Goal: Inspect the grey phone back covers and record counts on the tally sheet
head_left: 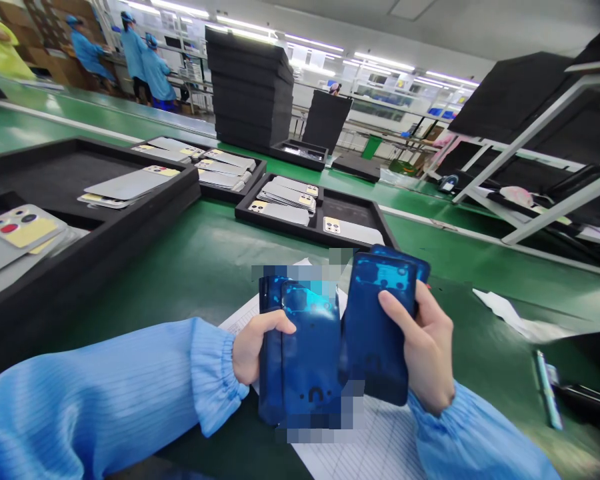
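My left hand (253, 343) is closed around a small stack of dark blue phone back covers (310, 353), thumb across the front one. These covers have a bright cyan patch near the top. In my right hand (433, 350) are more blue phone back covers (375, 333), fanned slightly so that a second one shows behind the first. The two groups are held upright side by side, their near edges close together. Beneath them lies a printed sheet of paper (380, 440) on the green tabletop (195, 267). Pixelated blocks hide parts of the left group's edges.
Black foam trays (260, 223) hold silver phone back covers (290, 193) with yellow camera areas. A larger black tray (145, 227) is at the left. Tall black stacks (250, 93) rise behind. A pen (547, 390) and a white scrap (510, 317) lie right. Several people work far left.
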Tool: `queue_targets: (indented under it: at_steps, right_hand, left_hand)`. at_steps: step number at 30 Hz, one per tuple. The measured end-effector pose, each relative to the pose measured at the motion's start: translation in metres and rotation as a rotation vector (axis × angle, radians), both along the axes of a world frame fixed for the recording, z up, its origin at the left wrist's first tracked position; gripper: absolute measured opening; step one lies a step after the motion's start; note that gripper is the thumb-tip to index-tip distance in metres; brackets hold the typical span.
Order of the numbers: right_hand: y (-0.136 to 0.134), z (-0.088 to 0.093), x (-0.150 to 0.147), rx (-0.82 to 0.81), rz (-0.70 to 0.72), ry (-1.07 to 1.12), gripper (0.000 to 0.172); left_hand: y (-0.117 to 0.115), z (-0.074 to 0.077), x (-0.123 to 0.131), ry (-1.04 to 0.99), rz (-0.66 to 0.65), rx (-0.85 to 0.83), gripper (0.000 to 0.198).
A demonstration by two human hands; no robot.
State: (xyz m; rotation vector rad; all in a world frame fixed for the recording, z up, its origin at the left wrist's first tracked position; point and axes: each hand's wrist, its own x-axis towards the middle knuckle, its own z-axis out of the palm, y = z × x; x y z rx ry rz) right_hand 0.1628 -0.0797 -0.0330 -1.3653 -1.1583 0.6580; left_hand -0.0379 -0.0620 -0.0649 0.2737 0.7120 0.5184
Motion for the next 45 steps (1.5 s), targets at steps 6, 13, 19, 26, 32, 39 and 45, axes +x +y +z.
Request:
queue_targets:
  at_steps: [6, 13, 19, 26, 32, 39, 45]
  right_hand:
    - [0.009, -0.002, 0.01, 0.059, 0.015, -0.113, 0.06]
    - [0.002, -0.011, -0.004, -0.034, 0.254, -0.324, 0.028]
    - [-0.01, -0.021, -0.019, -0.061, 0.26, -0.277, 0.032]
    - [-0.011, -0.023, -0.024, -0.026, 0.319, -0.351, 0.038]
    - [-0.009, -0.016, -0.017, 0.001, 0.217, -0.199, 0.034]
    - [0.001, -0.008, 0.002, 0.036, -0.015, -0.085, 0.043]
    - [0.001, -0.01, -0.005, 0.067, 0.179, -0.26, 0.059]
  left_hand:
    - [0.001, 0.004, 0.0, 0.025, 0.034, -0.004, 0.031]
    - [-0.001, 0.003, 0.0, 0.094, 0.046, -0.014, 0.023]
    - [-0.001, 0.006, 0.002, 0.027, 0.007, 0.01, 0.019]
    - [-0.001, 0.007, 0.002, -0.069, -0.02, 0.093, 0.029]
    - [-0.001, 0.005, 0.002, 0.033, 0.051, 0.073, 0.029]
    - [0.002, -0.002, 0.002, -0.254, -0.044, 0.295, 0.039]
    - [-0.002, -0.002, 0.005, -0.268, -0.072, 0.325, 0.035]
